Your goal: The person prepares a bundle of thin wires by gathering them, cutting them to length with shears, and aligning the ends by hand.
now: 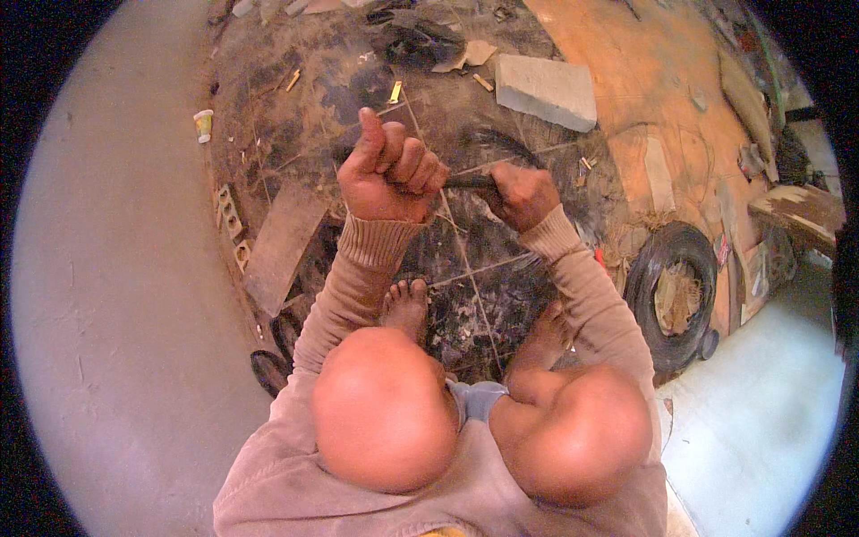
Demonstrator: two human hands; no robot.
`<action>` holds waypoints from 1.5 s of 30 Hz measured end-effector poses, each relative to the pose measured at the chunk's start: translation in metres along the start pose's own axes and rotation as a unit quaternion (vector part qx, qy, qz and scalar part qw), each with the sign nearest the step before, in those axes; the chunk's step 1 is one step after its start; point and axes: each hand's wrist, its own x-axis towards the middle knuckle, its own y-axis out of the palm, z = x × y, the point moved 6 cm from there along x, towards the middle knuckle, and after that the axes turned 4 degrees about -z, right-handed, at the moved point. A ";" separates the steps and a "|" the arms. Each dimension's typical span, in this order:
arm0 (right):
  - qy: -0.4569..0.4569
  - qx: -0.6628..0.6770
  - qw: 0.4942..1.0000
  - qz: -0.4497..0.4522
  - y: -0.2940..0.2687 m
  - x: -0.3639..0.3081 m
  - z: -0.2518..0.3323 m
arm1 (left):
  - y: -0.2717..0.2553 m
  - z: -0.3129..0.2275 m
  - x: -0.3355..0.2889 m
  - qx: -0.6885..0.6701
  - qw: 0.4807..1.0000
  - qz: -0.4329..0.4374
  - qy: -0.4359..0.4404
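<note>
In front of my knees, a narrow black strip-like thing (469,181) stretches between my two fists. My left hand (394,168) is closed around its left end, thumb pointing up. The other end is gripped by my right hand (523,194), knuckles up. Just beyond the right fist, a dark curved band (506,141) arcs, blurred; I cannot tell whether it belongs to the same piece. Both fists hide the ends of the strip. Below the hands lies a dark, stained tiled floor (465,259).
A pale block (546,92) lies ahead, beside an orange-brown sheet (617,54). To the right are a black tyre (637,291) and a worn wooden piece (801,210). On the left are a flat board (286,246) and a paper cup (204,125). My bare foot (404,304) is close below.
</note>
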 end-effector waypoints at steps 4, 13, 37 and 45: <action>0.154 0.010 0.988 0.003 -0.003 0.009 0.013 | 0.004 -0.012 0.007 0.097 0.988 -0.059 0.108; 0.326 0.204 0.917 0.104 0.015 0.005 0.037 | -0.034 -0.028 0.005 0.100 0.971 -0.195 0.095; 0.192 0.341 0.887 0.244 0.029 0.054 0.061 | 0.056 -0.004 0.025 0.086 0.991 0.084 -0.065; 0.167 0.366 0.912 0.072 0.021 0.075 0.061 | 0.078 0.001 0.022 0.570 0.790 -0.085 0.211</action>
